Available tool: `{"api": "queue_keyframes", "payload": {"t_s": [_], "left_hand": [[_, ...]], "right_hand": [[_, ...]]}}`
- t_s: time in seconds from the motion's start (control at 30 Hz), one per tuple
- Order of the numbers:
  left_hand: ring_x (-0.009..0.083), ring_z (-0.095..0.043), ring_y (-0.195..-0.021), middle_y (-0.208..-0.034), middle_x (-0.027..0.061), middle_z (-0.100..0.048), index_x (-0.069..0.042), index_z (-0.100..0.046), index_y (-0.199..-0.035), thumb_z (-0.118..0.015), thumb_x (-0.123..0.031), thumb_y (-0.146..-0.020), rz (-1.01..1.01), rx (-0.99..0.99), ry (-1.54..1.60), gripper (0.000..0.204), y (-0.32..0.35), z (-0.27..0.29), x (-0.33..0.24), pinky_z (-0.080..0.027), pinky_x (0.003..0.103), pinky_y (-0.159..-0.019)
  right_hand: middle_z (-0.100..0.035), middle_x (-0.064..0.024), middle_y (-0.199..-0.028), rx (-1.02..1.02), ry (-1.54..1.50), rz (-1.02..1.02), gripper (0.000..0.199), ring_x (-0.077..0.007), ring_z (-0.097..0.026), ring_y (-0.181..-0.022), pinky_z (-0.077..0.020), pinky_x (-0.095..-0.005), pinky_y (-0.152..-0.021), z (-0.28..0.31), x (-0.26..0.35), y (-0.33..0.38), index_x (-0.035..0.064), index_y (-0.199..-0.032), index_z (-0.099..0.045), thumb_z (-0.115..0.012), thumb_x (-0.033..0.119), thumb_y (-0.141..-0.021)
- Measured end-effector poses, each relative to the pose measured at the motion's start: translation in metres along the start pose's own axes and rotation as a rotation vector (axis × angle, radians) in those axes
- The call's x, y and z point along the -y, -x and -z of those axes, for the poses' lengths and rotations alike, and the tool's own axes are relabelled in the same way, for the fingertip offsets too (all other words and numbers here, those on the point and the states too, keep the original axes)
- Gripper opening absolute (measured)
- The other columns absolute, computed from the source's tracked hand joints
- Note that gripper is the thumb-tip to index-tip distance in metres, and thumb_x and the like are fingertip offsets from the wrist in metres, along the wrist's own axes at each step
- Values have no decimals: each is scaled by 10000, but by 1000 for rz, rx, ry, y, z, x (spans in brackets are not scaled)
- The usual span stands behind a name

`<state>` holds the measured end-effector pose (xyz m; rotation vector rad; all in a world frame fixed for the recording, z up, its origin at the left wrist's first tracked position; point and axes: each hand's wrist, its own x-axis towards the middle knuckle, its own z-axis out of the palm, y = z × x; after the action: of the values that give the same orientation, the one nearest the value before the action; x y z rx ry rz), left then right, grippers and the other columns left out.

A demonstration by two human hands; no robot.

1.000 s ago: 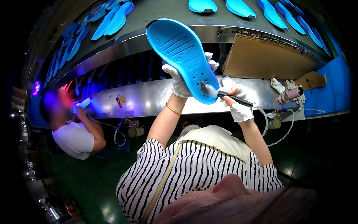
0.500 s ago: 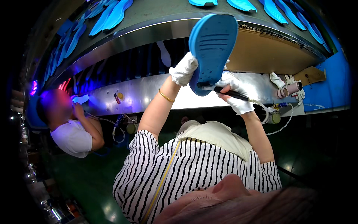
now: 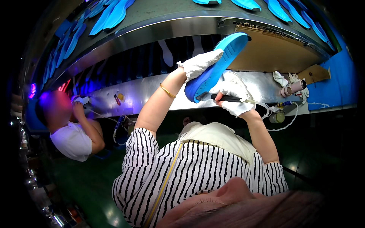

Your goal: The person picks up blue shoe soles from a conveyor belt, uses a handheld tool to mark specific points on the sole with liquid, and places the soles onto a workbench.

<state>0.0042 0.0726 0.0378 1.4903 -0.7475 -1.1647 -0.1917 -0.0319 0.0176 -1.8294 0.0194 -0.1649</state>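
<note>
My left hand (image 3: 201, 64), in a white glove, grips a blue shoe sole (image 3: 232, 47) along its left side. The sole is tilted, its far end leaning right and its darker blue near end pointing down toward me. In my right hand (image 3: 236, 93), gloved in white with some fingertips bare, is a slim black-handled brush (image 3: 228, 98) with a clear hose (image 3: 262, 104) running from its rear. The brush's tip is at the near end of the sole; whether it touches there I cannot tell.
Blue soles (image 3: 279, 13) lie on the belt (image 3: 167, 8) above. Below runs a metal bench (image 3: 146, 89) with a cardboard sheet (image 3: 266, 55), gloves (image 3: 280, 79), tape rolls (image 3: 298, 86) and a small red-handled tool (image 3: 117, 99). A jar (image 3: 276, 117) hangs at the edge. Another person (image 3: 76, 138) works at left.
The sole has turned from facing me to a slanted, more edge-on pose, its far end swinging lower. My left hand has turned with it. My right hand has shifted slightly left with the brush.
</note>
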Motion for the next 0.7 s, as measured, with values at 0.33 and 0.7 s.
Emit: {"api": "queue_keyframes", "payload": {"t_s": [0.33, 0.7], "left_hand": [[171, -644, -907, -1106, 123, -652, -67, -552, -1348, -600, -622, -905, 19, -22, 39, 712, -6, 6, 7, -551, 316, -799], [153, -638, -904, -1082, 95, -643, -57, -555, -1310, -611, -565, -927, -68, -129, 159, 638, 2, 8, 2, -566, 319, -777]], "right_hand": [[-646, -33, -829, -58, 425, 223, 79, -140, -609, -760, -487, -263, -684, 18, -2, -5, 64, -788, -677, -737, 21, -760], [-638, -66, -871, -5, 193, 270, 170, -201, -640, -803, -513, -305, -724, 42, 4, -10, 68, -797, -619, -702, -64, -730]]}}
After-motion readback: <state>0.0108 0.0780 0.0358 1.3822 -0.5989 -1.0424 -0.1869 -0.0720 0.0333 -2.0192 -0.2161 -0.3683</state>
